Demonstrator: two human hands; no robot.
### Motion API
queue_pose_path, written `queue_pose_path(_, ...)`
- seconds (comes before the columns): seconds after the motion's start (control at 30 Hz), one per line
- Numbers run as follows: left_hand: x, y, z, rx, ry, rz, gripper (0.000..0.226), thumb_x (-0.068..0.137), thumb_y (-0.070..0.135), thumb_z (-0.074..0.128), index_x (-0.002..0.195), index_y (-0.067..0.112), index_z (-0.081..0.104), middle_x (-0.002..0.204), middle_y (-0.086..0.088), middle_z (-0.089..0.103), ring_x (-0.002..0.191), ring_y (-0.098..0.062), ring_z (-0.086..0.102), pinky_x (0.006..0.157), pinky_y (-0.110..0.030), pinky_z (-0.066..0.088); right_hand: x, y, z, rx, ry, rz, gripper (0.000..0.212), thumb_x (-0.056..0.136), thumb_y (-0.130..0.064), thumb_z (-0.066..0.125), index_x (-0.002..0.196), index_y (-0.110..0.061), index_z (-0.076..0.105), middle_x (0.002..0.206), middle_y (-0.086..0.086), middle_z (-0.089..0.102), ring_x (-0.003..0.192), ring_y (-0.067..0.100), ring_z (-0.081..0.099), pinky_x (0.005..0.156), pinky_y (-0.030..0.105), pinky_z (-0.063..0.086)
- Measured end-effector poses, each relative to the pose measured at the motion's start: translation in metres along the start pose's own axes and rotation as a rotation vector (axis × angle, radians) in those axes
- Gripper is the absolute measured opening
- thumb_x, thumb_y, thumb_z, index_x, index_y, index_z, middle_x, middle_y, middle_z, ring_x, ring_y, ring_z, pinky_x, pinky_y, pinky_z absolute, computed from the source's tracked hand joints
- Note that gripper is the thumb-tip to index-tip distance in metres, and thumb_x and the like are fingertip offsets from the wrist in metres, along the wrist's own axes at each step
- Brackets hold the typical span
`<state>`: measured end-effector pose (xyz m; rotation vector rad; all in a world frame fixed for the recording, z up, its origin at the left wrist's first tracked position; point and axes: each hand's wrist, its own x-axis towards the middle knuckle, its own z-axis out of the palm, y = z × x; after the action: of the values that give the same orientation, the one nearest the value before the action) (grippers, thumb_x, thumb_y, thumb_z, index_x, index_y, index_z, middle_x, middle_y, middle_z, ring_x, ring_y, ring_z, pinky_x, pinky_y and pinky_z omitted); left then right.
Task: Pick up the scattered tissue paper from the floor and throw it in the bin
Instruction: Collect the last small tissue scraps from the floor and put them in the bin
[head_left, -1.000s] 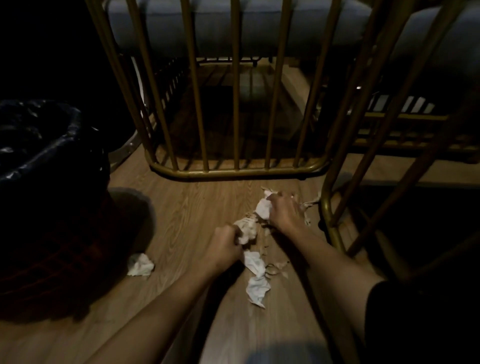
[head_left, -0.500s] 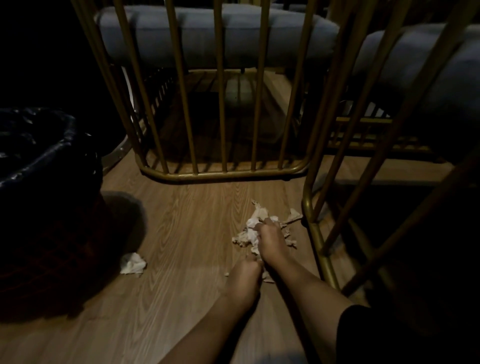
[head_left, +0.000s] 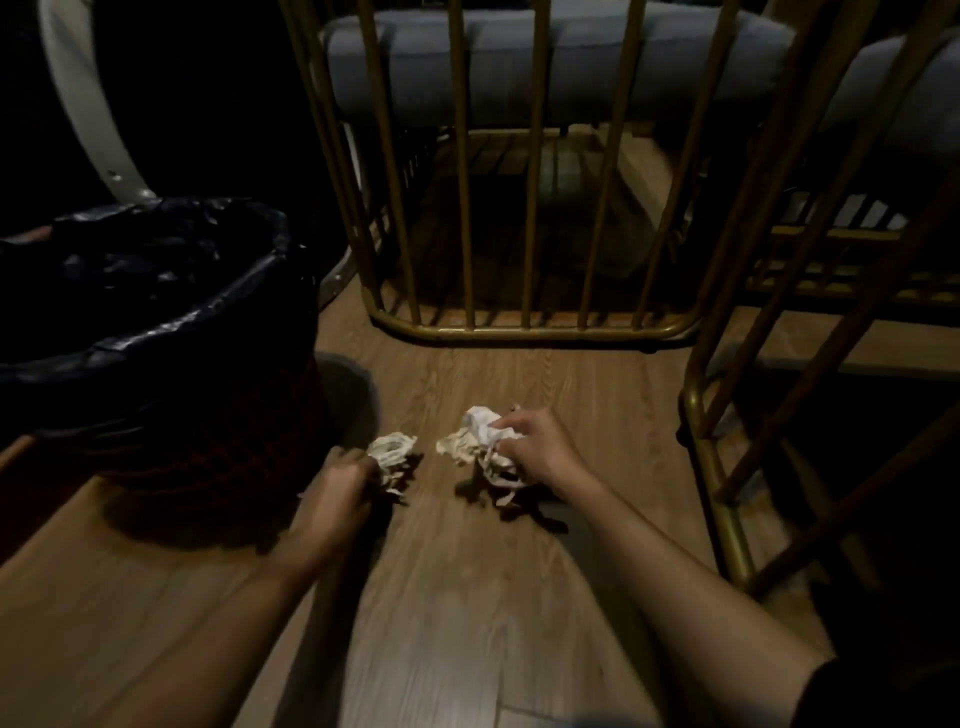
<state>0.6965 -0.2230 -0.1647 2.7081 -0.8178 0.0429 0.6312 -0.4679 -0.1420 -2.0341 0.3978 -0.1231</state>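
My left hand is closed around a small wad of white tissue paper just above the wooden floor. My right hand grips a larger crumpled bunch of tissue paper, with strands hanging down from it. The two hands are apart, side by side at the middle of the view. The bin, lined with a black plastic bag, stands at the left, its open top close to my left hand. No loose tissue shows on the floor around the hands.
A gold metal chair frame with vertical bars and a grey cushion stands straight ahead. A second gold frame rises at the right, close to my right arm. A white curved leg is at the far left. The wooden floor stretches below my arms.
Both hands gathered the scattered tissue and lifted it, then moved left toward the bin. The view swung left, so the bin looms larger. The lone piece near the bin is out of sight.
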Motion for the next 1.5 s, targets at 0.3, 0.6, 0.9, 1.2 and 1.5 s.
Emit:
queue_pose_path(0.3,-0.008,-0.021,0.018,-0.085,-0.055,-0.106,0.023,0.068,-0.002,0.058,0.087,0.008,0.068,0.096,-0.014,0.067,0.090,-0.032,0.062,0.077,-0.038,0.051,-0.032,0.015,0.075,-0.441,-0.167,-0.390,0.027,0.083,0.001,0.056,0.106,-0.008,0.069,0.107,0.016,0.066,0.102,0.025,0.059,0.081,0.029,0.045)
queue_pose_path(0.6,-0.030,-0.005,0.002,-0.113,-0.084,-0.051,0.018,0.071,-0.004,0.056,0.080,0.004,0.068,0.089,-0.015,0.067,0.086,-0.030,0.063,0.066,-0.031,0.045,-0.042,0.015,0.081,-0.576,-0.202,-0.444,0.031,0.081,0.000,0.053,0.105,-0.009,0.069,0.102,0.016,0.062,0.099,0.031,0.055,0.080,0.035,0.044)
queue_pose_path(0.9,0.014,0.042,-0.177,-0.002,0.077,0.129,0.021,0.076,-0.002,0.062,0.092,0.007,0.072,0.090,-0.008,0.073,0.070,-0.009,0.064,0.063,-0.018,0.051,0.009,-0.138,0.033,-0.388,-0.012,-0.525,0.027,0.086,-0.006,0.058,0.110,-0.009,0.068,0.111,0.016,0.064,0.105,0.029,0.059,0.079,0.027,0.043)
queue_pose_path(1.2,0.036,0.007,-0.330,0.052,0.379,-0.084,0.022,0.068,-0.001,0.063,0.085,0.003,0.075,0.086,-0.017,0.075,0.085,-0.024,0.069,0.067,-0.021,0.041,0.033,-0.316,0.032,-0.225,-0.037,-0.629,0.031,0.078,-0.008,0.064,0.109,-0.010,0.070,0.109,0.016,0.070,0.106,0.026,0.062,0.072,0.017,0.036)
queue_pose_path(1.5,0.016,-0.062,-0.314,-0.002,0.216,-0.391,0.025,0.074,0.008,0.069,0.099,0.005,0.072,0.104,-0.016,0.070,0.102,-0.029,0.062,0.081,-0.030,0.046,0.034,-0.334,0.120,-0.145,-0.237,-0.516,0.030,0.083,-0.010,0.062,0.113,-0.011,0.067,0.125,0.020,0.061,0.117,0.031,0.056,0.097,0.033,0.047)
